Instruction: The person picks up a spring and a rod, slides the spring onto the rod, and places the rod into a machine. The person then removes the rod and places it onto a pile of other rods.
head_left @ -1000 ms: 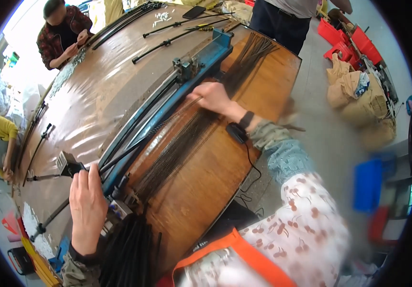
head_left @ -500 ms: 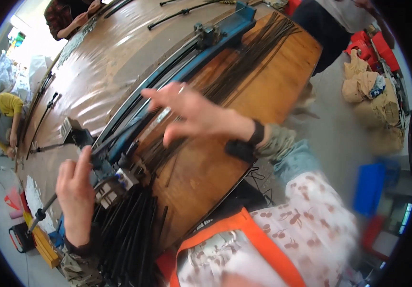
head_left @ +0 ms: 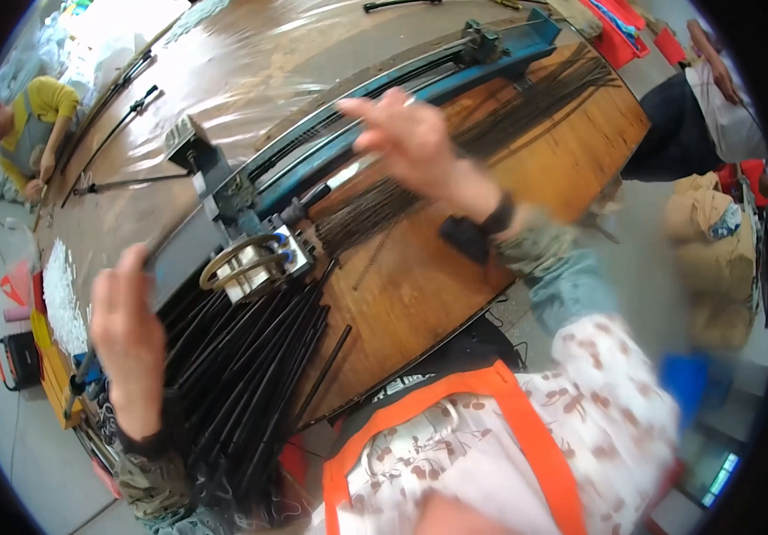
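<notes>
My left hand [head_left: 127, 334], blurred, rises at the left with its fingers stretched upward. Close beside it shows a dark rod end [head_left: 78, 383]; whether the palm touches it is hidden. My right hand [head_left: 415, 147] hovers over the long blue rail fixture [head_left: 531, 43], index finger extended and nothing visible in the fingers. Between the hands sits a metal clamping head [head_left: 246, 272] with hoses, at the fixture's near end. Below it fans a pile of black rods [head_left: 264, 366]. Thin dark rods [head_left: 527, 116] lie bundled along the fixture.
A wooden board [head_left: 429, 276] forms the near bench edge. A co-worker in yellow [head_left: 49, 98] sits at the far left; another person [head_left: 678, 125] stands at the right. White pieces [head_left: 63, 299] are heaped at the left edge. Brown sacks [head_left: 714, 254] stand on the floor.
The view has swung left, so the bench and fixture appear farther right and higher. My right hand's fingers have drawn closer together. The left hand stays raised beside the clamping head.
</notes>
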A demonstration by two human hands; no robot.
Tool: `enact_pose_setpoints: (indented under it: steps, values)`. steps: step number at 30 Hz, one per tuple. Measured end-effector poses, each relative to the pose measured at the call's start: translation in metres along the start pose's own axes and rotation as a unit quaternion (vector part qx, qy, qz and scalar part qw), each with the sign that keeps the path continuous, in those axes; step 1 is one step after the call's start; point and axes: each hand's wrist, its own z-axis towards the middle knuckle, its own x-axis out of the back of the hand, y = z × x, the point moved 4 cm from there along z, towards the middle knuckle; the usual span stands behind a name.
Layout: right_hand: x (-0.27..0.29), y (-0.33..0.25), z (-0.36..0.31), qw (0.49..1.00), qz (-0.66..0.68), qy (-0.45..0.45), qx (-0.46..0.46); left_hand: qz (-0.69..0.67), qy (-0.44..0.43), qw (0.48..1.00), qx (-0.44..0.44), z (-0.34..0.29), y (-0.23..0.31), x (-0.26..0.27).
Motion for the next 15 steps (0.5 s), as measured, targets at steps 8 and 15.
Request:
enact_pose_setpoints:
  steps: [8, 15]
  values:
    - [-0.076, 0.014, 0.025, 0.924, 0.22, -0.159, -0.27, 0.084, 0.118, 0.985, 0.098, -0.031, -0.072, 0.06]
    - [-0.175, -0.041, 0.091, 0.96, 0.184, -0.21, 0.015, 0.041, 0.093, 0.97, 0.221, -0.097, -0.079, 0.071]
